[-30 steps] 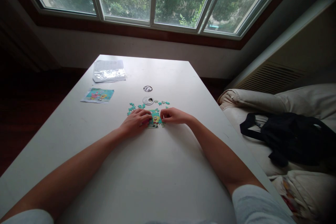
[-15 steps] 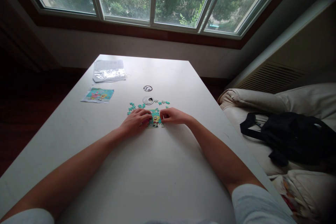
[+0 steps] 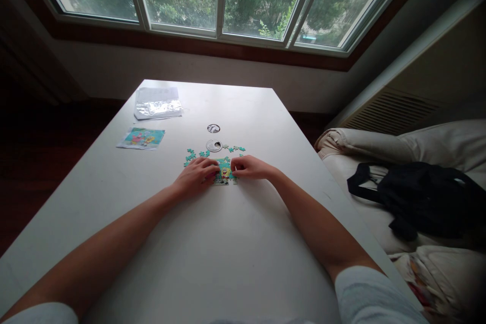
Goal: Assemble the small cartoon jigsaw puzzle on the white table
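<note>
A partly joined jigsaw puzzle (image 3: 225,173) with a yellow cartoon figure on a teal ground lies on the white table between my hands. My left hand (image 3: 195,174) grips its left side, with bent fingers over the top that hide that part. At the right edge, my right hand (image 3: 248,167) is closed in a pinch on a puzzle piece (image 3: 235,174), mostly covered by the fingertips. Loose teal pieces (image 3: 191,154) are scattered beyond my left hand, and more loose pieces (image 3: 236,149) lie beyond the right.
Behind the puzzle are a round ring-like disc (image 3: 214,146) and a smaller round disc (image 3: 213,128). A picture sheet (image 3: 144,138) and a clear plastic packet (image 3: 158,103) lie at the left of the table (image 3: 228,243). A black bag (image 3: 429,200) sits on the cream sofa (image 3: 341,162) at right.
The fingers of my right hand have shifted very slightly at the puzzle's right edge. My left hand stays in place.
</note>
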`<state>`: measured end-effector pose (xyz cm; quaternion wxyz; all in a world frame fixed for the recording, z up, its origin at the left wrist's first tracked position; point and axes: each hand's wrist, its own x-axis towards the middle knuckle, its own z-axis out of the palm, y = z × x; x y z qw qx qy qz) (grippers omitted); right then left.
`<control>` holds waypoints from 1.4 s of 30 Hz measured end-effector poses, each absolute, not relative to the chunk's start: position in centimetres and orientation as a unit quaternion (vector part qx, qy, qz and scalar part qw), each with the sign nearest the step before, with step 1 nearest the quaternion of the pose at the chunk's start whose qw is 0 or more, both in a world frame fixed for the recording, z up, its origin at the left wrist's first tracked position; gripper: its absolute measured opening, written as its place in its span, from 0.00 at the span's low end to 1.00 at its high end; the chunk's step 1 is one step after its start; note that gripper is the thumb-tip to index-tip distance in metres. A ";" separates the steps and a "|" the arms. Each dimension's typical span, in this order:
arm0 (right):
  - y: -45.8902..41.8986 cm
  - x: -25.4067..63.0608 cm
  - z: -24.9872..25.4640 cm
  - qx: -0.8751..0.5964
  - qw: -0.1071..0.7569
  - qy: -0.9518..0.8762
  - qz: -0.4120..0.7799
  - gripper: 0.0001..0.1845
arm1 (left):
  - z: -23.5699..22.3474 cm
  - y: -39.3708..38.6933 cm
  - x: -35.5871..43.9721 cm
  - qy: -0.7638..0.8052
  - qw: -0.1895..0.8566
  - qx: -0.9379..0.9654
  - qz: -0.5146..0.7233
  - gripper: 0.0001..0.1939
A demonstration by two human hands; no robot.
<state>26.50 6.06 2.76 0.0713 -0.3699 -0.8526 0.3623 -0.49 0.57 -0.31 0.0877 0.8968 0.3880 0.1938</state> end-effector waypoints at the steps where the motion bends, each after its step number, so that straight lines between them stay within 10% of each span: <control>1: 6.2 26.4 2.4 -0.386 0.098 -0.848 0.349 0.05 | -0.3 0.6 -0.5 0.387 0.087 0.897 0.195 0.15; 12: 7.6 24.9 -1.6 -0.414 0.226 -0.875 0.107 0.22 | -0.3 0.5 -0.2 0.386 0.083 0.896 0.202 0.15; 42: 7.5 25.9 -1.9 -0.477 0.263 -0.835 0.085 0.08 | -0.5 0.6 -0.4 0.382 0.081 0.896 0.210 0.15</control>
